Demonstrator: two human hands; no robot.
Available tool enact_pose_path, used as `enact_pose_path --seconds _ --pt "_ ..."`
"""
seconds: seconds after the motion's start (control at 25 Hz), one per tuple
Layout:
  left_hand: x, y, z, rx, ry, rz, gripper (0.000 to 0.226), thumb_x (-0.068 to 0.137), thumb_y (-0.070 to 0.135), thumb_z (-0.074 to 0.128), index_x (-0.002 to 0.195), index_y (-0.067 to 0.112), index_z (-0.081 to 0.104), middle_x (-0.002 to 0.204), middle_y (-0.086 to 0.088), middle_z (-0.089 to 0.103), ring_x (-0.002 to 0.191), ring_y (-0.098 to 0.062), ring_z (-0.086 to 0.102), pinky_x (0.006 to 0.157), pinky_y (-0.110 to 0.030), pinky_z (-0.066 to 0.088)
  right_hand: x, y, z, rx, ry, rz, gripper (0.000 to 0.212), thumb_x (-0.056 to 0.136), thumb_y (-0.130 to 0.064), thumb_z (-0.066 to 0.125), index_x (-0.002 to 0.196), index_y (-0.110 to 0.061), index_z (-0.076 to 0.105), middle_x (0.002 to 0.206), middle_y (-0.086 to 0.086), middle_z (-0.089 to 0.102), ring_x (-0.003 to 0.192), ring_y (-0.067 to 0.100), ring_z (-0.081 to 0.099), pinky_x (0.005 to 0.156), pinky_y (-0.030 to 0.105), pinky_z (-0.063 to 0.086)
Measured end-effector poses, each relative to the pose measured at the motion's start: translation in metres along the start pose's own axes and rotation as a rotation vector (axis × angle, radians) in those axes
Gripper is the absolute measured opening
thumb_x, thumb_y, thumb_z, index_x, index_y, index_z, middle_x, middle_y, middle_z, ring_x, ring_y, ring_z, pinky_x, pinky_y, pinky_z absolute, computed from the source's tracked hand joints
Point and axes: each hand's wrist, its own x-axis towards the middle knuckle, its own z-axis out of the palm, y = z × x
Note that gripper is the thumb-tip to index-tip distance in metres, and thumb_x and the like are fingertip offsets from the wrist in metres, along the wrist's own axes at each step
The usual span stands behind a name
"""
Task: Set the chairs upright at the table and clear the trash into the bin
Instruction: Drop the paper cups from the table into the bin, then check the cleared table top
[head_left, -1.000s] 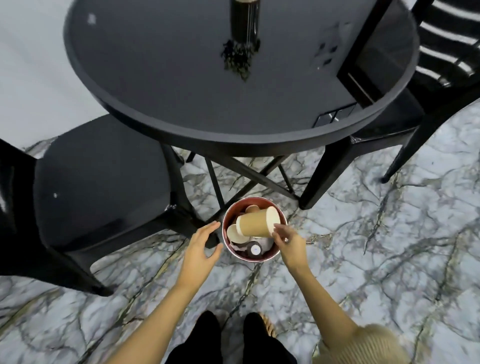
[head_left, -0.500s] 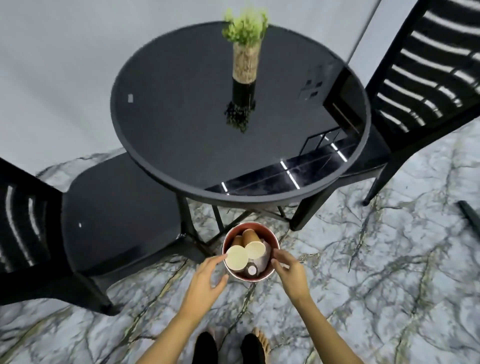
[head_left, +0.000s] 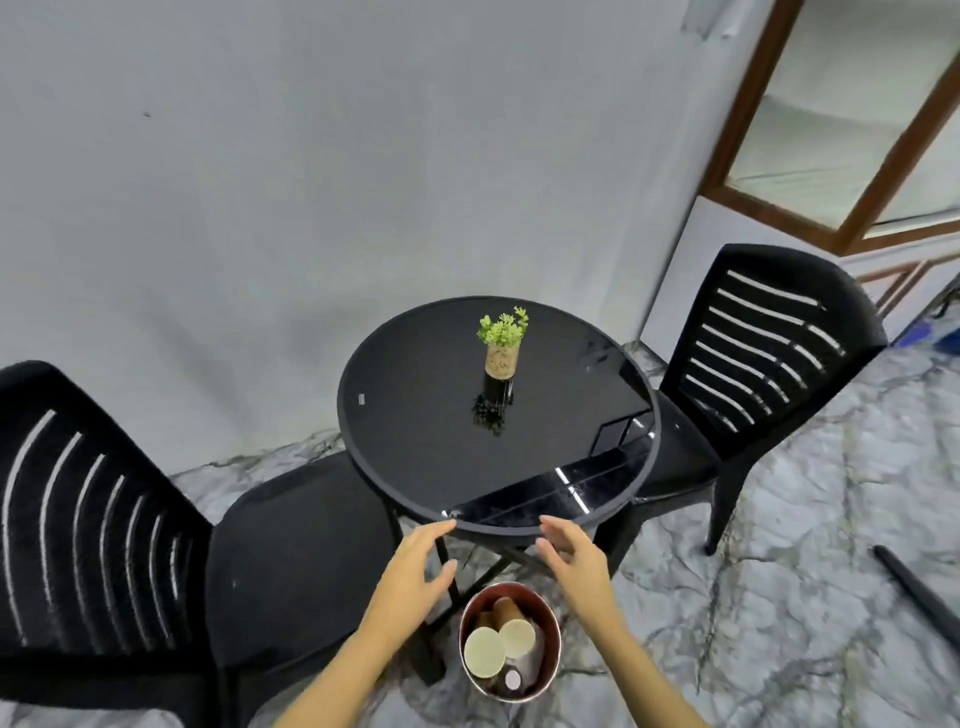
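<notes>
Your hands, left (head_left: 415, 577) and right (head_left: 574, 566), hung empty, fingers spread, above the bin (head_left: 510, 642). Cups (head_left: 501, 644) apparently sat loosely inside; knocking it beside the table (head_left: 498, 410) could spill them.

The counter (head_left: 415, 447) had a glossy black top, glass by its look, that mirrored light streaks near its front edge, with a matt dark rim. Both chairs, the left chair (head_left: 104, 519) and the right chair (head_left: 769, 343), looked like moulded black plastic with a finely grained, dull surface. The floor (head_left: 779, 597) was polished veined marble. The bin (head_left: 550, 623) had a smooth reddish-brown wall with a slight sheen, and the cups (head_left: 485, 652) in it looked like matt paper. The window frame (head_left: 727, 130) was varnished wood
</notes>
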Motion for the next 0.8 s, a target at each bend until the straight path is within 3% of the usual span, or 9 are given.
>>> enact_pose_path --seconds 0.08,0.28,0.44,0.6,0.8 --pt "0.007 0.009 -0.018 0.007 0.032 0.040 0.043 0.093 0.020 0.055 0.134 0.026 0.044 0.133 0.015 0.044 0.125 0.001 0.036 0.107 -0.020 0.029 0.007 -0.022 -0.002 -0.023 0.020 -0.049 0.027 0.088 -0.013 0.060 0.114 -0.018 0.059 0.105 -0.005 0.061 0.100 0.012 0.059 0.088 0.022 0.047" --pt "0.020 0.012 -0.039 0.026 0.037 0.062 0.043 0.093 0.020 0.054 0.135 0.024 0.042 0.141 0.010 0.044 0.133 -0.007 0.036 0.110 -0.025 0.029 0.030 -0.053 -0.001 -0.020 0.058 -0.086 0.029 0.088 -0.013 0.059 0.117 -0.015 0.057 0.110 -0.003 0.060 0.104 0.013 0.056 0.095 0.029 0.045" --pt "0.042 0.005 -0.046 0.036 0.028 0.066 0.045 0.093 0.019 0.054 0.136 0.024 0.042 0.140 0.010 0.044 0.132 -0.005 0.037 0.101 -0.006 0.030 0.058 -0.063 0.004 -0.012 0.058 -0.087 0.031 0.088 -0.014 0.059 0.119 -0.016 0.056 0.111 -0.002 0.059 0.106 0.014 0.054 0.096 0.029 0.043" --pt "0.084 -0.003 -0.048 0.019 0.055 0.045 0.044 0.093 0.021 0.053 0.136 0.027 0.041 0.138 0.014 0.044 0.131 -0.005 0.037 0.109 -0.024 0.030 0.108 -0.067 0.006 -0.025 0.032 -0.098 0.036 0.088 -0.015 0.059 0.123 -0.016 0.052 0.115 -0.003 0.055 0.108 0.012 0.051 0.096 0.028 0.040" --pt "0.153 -0.016 -0.041 0.013 0.072 -0.008 0.042 0.095 0.024 0.051 0.135 0.029 0.041 0.135 0.018 0.044 0.131 -0.003 0.038 0.110 -0.023 0.029 0.198 -0.061 0.010 -0.033 0.000 -0.059 0.047 0.086 -0.016 0.062 0.130 -0.015 0.044 0.122 -0.003 0.051 0.115 0.014 0.047 0.102 0.033 0.038"
